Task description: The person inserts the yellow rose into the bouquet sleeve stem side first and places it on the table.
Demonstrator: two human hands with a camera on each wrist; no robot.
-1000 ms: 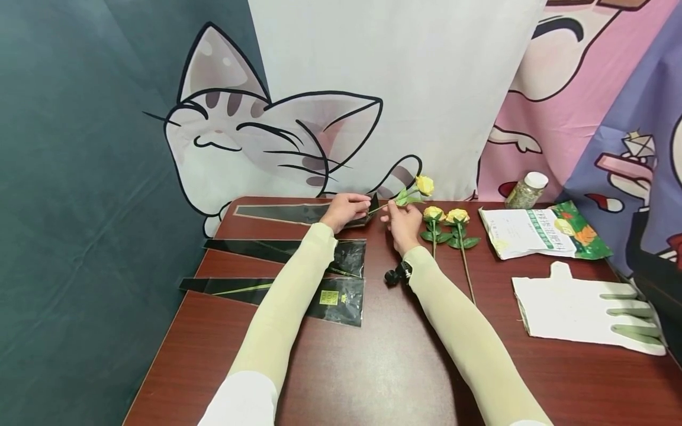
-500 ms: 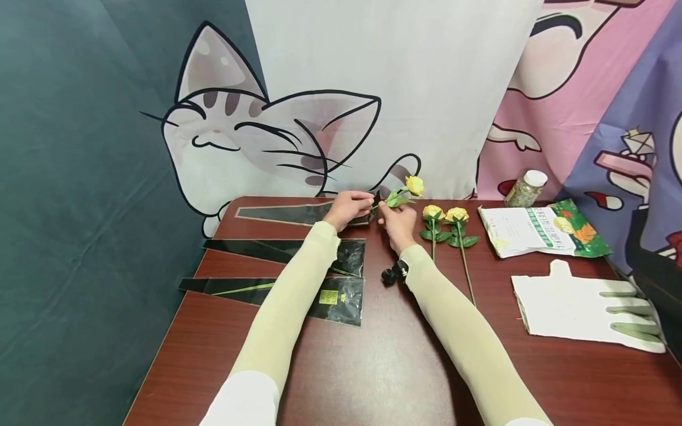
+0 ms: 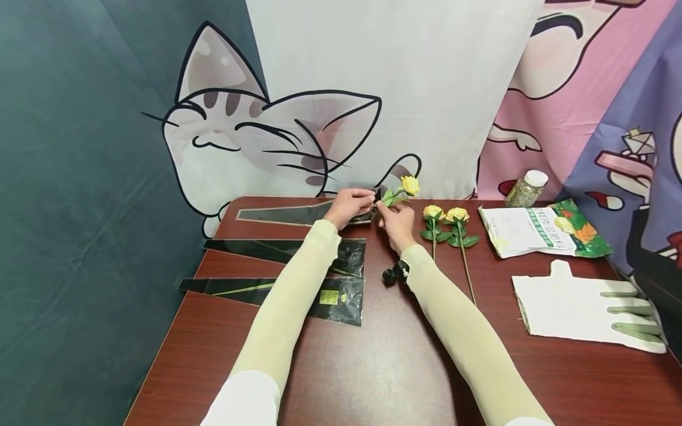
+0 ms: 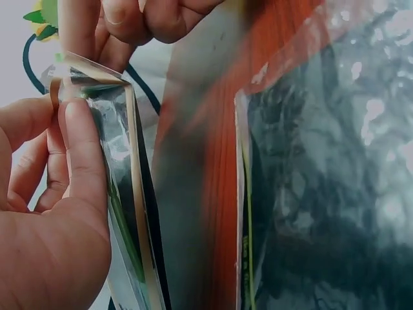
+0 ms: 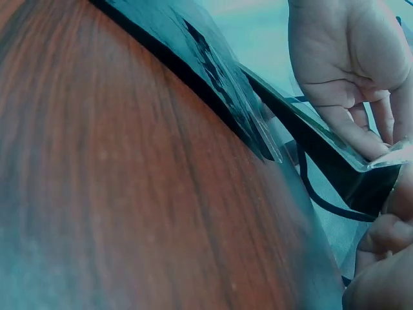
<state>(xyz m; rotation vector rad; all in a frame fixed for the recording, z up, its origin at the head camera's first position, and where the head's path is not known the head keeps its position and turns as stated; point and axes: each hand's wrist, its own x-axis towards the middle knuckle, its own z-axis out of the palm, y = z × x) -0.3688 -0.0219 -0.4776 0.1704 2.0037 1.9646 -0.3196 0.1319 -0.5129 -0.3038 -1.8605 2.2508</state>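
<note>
At the far edge of the table, my left hand [image 3: 348,208] pinches the open mouth of a long, tapered black-and-clear flower sleeve [image 3: 282,214]. My right hand [image 3: 398,226] grips an artificial yellow rose [image 3: 409,185] just below its leaves, right at that mouth. The bloom points up and to the right. In the left wrist view a green stem [image 4: 126,226] runs down inside the sleeve, and the fingers of both hands meet around its rim. The right wrist view shows the sleeve's dark mouth [image 5: 368,187] spread between the two hands.
Two more flower sleeves, one farther back [image 3: 282,251] and one nearer [image 3: 341,305], lie to the left. Two yellow roses [image 3: 433,214] lie right of my right hand. Farther right are a white-capped jar [image 3: 526,189], a printed packet [image 3: 538,231] and white gloves [image 3: 575,302].
My right hand has moved slightly left, bringing the rose with it. More of the stem is in the sleeve and the bloom sits closer to the mouth. My left hand keeps its pinch.
</note>
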